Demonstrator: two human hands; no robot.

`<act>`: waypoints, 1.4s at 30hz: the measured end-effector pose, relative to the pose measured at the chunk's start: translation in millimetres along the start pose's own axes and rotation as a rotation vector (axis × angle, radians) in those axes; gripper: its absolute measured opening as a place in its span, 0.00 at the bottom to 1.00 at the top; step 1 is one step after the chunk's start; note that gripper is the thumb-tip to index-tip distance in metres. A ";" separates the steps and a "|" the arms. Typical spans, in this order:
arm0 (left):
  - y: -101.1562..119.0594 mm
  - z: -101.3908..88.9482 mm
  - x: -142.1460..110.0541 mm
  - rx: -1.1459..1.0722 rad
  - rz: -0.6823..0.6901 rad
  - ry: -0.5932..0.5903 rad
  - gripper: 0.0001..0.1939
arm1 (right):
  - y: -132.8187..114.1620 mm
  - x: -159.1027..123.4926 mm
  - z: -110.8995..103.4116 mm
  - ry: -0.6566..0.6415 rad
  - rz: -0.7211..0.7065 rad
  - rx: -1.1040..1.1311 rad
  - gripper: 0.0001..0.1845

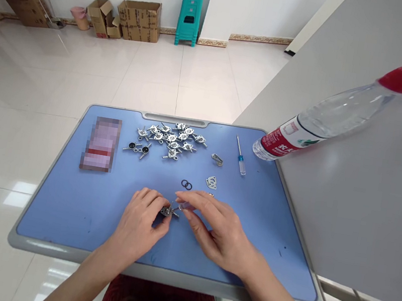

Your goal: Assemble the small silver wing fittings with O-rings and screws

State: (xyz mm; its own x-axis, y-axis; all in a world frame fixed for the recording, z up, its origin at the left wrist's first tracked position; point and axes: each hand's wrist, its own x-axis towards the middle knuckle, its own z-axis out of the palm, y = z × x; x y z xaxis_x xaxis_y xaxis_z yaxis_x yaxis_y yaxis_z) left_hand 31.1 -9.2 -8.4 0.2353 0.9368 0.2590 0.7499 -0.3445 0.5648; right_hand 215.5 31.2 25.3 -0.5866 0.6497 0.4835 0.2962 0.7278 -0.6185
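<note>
Near the table's front middle, my left hand (pixel 143 215) is closed around a small metal valve (pixel 167 211) with thin pipe stubs. My right hand (pixel 217 229) pinches a screwdriver with a clear handle (pixel 186 206); its thin shaft points left at the valve. The palm covers most of that handle. Just beyond the hands lie two black rubber rings (pixel 187 184), overlapping. To their right are flat metal plates (pixel 211 182) and a small metal lever (pixel 217 159). Farther back sits a cluster of several similar valves (pixel 172 138), two showing black round faces (pixel 138 148).
A second screwdriver (pixel 241 156) lies at the right. A tall water bottle (pixel 316 118) with a red cap stands at the back right edge, beside a grey panel (pixel 369 197). A blurred purple item (pixel 100 145) lies left on the blue table (pixel 69 211). Cardboard boxes (pixel 139 21) and teal stools (pixel 189 16) stand behind.
</note>
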 end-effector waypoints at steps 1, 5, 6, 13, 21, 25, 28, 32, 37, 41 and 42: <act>0.0 -0.2 -0.3 0.000 0.006 0.003 0.06 | -0.1 -0.3 -1.3 -0.017 -0.001 0.003 0.20; -1.4 -1.0 -2.3 0.004 0.021 0.011 0.06 | -0.6 -0.8 -1.5 0.012 -0.011 -0.033 0.18; -2.0 -1.1 -2.8 0.005 0.025 0.012 0.06 | -0.6 -0.6 -0.5 0.030 -0.018 -0.048 0.16; -4.0 -1.8 -4.7 0.025 0.042 0.003 0.05 | 1.8 -0.3 9.4 0.144 -0.068 -0.189 0.08; -4.3 -1.9 -4.1 0.035 0.058 0.003 0.04 | -0.5 2.4 8.2 0.065 -0.090 -0.173 0.10; -4.2 -1.7 -4.1 0.045 0.047 -0.004 0.05 | -0.4 1.7 13.5 0.086 -0.047 -0.116 0.11; -4.3 -1.3 -4.2 0.042 0.041 -0.004 0.05 | 1.1 1.2 16.3 0.123 -0.027 -0.145 0.11; -4.9 -0.8 -4.6 0.048 0.042 0.002 0.04 | 2.9 2.0 15.1 0.135 -0.048 -0.189 0.10; -6.2 0.3 -4.6 0.065 0.052 0.017 0.04 | 3.3 2.3 15.4 0.149 -0.036 -0.159 0.01; -5.8 0.4 -3.7 0.072 0.052 0.018 0.02 | 2.0 2.4 18.6 0.182 0.025 -0.166 0.07; -5.3 0.2 -3.4 0.076 0.053 0.016 0.02 | 1.7 2.2 18.9 0.194 0.050 -0.164 0.07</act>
State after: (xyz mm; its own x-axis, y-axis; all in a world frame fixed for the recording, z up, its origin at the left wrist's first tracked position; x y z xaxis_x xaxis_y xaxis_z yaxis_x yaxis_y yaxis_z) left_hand 26.4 -10.6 -12.4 0.2663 0.9159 0.3003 0.7813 -0.3875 0.4893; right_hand 200.4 29.6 13.6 -0.4175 0.7041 0.5743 0.4487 0.7094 -0.5436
